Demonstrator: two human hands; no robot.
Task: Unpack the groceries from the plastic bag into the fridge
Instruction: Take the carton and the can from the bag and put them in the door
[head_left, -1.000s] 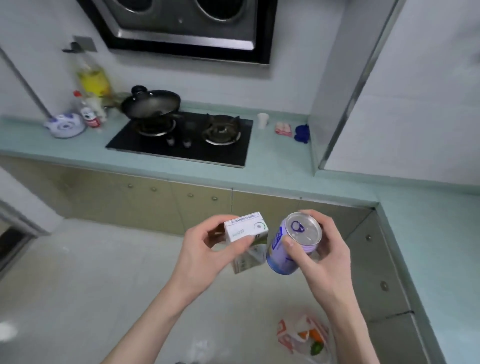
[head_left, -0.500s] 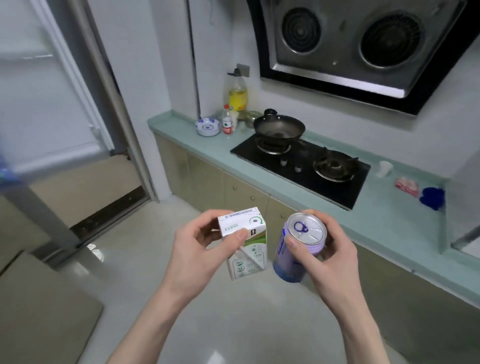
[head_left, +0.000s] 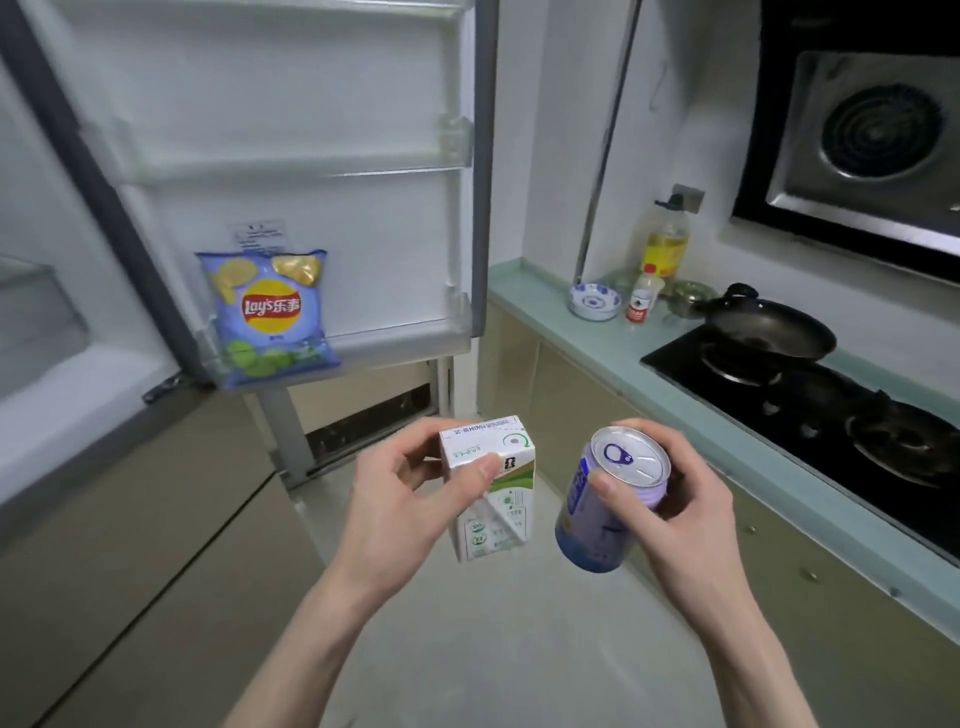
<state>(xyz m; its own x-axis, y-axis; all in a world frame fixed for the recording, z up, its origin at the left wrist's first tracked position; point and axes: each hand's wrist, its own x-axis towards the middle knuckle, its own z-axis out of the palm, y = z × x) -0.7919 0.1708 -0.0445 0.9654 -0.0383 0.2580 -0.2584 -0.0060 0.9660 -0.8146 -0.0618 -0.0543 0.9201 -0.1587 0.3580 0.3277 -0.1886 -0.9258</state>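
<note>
Two groceries are in hand and on their way to the open fridge door: the left hand pinches a small carton by its top, the right hand curls round a can. Next, probably, each needs a free door shelf (print too blurred). The chip bag there reads "Lay's".

chip bag reads "Lay's", carton print seemingly illegible
</note>
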